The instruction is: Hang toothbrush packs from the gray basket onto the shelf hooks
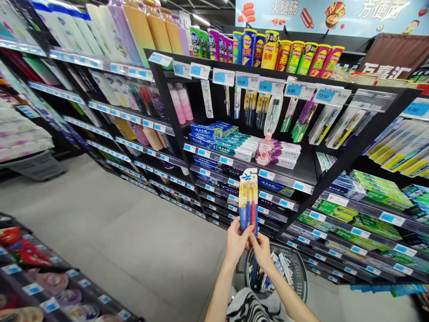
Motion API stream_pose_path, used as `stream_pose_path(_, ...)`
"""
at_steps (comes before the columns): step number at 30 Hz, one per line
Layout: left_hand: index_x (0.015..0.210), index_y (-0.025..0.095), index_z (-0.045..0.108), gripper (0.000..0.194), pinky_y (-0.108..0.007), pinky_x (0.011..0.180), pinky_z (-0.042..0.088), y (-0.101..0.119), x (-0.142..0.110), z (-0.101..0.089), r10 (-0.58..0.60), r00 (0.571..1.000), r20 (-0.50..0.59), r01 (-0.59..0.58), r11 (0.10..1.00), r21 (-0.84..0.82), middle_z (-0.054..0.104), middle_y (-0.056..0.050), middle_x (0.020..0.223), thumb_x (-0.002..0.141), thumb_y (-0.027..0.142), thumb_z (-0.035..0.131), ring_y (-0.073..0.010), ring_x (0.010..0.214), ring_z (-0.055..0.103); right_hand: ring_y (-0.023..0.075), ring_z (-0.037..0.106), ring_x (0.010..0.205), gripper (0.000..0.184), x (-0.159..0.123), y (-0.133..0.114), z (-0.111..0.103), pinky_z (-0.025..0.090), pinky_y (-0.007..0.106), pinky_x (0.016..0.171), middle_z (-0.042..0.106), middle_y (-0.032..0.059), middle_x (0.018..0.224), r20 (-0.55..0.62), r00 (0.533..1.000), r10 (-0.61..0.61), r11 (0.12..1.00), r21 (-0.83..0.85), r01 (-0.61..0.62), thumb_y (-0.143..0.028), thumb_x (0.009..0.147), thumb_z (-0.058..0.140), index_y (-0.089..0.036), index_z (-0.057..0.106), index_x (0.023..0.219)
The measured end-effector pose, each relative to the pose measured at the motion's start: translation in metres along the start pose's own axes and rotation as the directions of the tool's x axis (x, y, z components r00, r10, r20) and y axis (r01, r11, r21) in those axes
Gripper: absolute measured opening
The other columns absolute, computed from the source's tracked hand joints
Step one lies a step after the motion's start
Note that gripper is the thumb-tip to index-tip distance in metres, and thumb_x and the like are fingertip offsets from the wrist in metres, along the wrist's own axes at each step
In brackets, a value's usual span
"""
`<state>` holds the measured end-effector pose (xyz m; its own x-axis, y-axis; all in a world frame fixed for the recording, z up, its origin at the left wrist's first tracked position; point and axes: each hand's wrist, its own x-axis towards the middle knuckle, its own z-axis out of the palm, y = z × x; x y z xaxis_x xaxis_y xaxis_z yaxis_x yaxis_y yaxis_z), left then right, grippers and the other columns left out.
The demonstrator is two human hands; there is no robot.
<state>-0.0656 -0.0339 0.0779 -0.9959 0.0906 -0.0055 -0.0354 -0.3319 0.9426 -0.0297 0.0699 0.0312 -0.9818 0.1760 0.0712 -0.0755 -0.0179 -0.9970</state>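
Both hands hold a toothbrush pack (248, 201) upright, a yellow and blue card with a red and a blue brush showing. My left hand (238, 237) grips its lower left edge, thumb across the front. At the lower right corner, my right hand (260, 248) has its fingers closed on the same pack. Below the hands stands a dark basket (303, 277) with many small packages in it, partly hidden by my arms. Behind the pack, shelves carry toothpaste boxes (239, 145), and more toothbrush packs (273, 114) hang from hooks above them.
Shelves of bottles (147, 27) run off to the left. Chip canisters (270, 49) line the top shelf. At right are green toothpaste boxes (382, 190) and hanging packs (398, 147). A low rack (50, 290) stands at the lower left beside the grey floor (134, 232).
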Motion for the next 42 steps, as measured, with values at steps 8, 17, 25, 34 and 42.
stream_pose_path(8, 0.150, 0.021, 0.041, 0.088, -0.038, 0.110, 0.048, -0.013, -0.005, -0.001, 0.043, 0.999, 0.025, -0.044, 0.998, 0.044, 0.056, -0.017, 0.148, 0.075, 0.033, 0.084, -0.0289, 0.131, 0.059, 0.0144, 0.048, 0.049, 0.042, 0.004, 0.002, -0.009, 0.034, 0.028, 0.054, 0.056, 0.0005, 0.050, 0.152, 0.762, -0.629, 0.600, -0.529, 0.600, -0.029, 0.096, 0.057, -0.022, 0.055, 0.055)
stream_pose_path(17, 0.135, 0.016, 0.062, 0.056, -0.044, 0.097, 0.055, -0.004, -0.009, -0.001, -0.087, 0.974, 0.208, 0.144, 0.951, -0.274, 0.067, -0.020, 0.138, 0.096, 0.056, 0.058, -0.0303, 0.109, 0.071, 0.0128, 0.045, 0.050, 0.027, 0.005, -0.003, -0.006, 0.035, 0.028, 0.054, 0.051, -0.0044, 0.055, 0.228, 0.543, -0.808, 0.388, -0.488, 0.782, -0.011, 0.093, 0.060, -0.023, 0.053, 0.070)
stream_pose_path(25, 0.112, 0.012, 0.074, 0.053, -0.041, 0.094, 0.054, -0.005, -0.008, -0.028, -0.151, 0.948, 0.281, 0.240, 0.917, -0.319, 0.076, -0.018, 0.116, 0.093, 0.059, 0.061, -0.0291, 0.101, 0.072, 0.0113, 0.045, 0.047, 0.025, -0.004, -0.008, 0.011, 0.035, 0.027, 0.051, 0.051, -0.0066, 0.056, 0.269, 0.564, -0.781, 0.371, -0.527, 0.764, -0.005, 0.089, 0.059, -0.023, 0.053, 0.073)
stream_pose_path(34, 0.153, 0.025, 0.040, 0.076, -0.039, 0.107, 0.048, -0.008, -0.017, -0.050, 0.057, 0.998, -0.006, -0.057, 0.998, -0.006, 0.061, -0.011, 0.132, 0.090, 0.054, 0.068, -0.0229, 0.116, 0.061, 0.0154, 0.061, 0.059, 0.013, -0.013, -0.003, 0.035, 0.050, 0.027, 0.061, 0.068, 0.0002, 0.072, 0.151, 0.848, -0.508, 0.718, -0.471, 0.513, -0.023, 0.093, 0.060, -0.019, 0.067, 0.103)
stream_pose_path(42, 0.152, 0.026, 0.037, 0.065, -0.039, 0.105, 0.053, -0.003, -0.028, -0.048, 0.146, 0.973, -0.181, -0.151, 0.988, -0.018, 0.053, -0.015, 0.150, 0.096, 0.048, 0.061, -0.0275, 0.131, 0.059, 0.0128, 0.056, 0.059, 0.021, -0.025, 0.000, 0.041, 0.051, 0.025, 0.062, 0.063, -0.0020, 0.072, 0.142, 0.985, -0.100, 0.986, -0.120, 0.118, -0.039, 0.100, 0.058, -0.021, 0.067, 0.098)
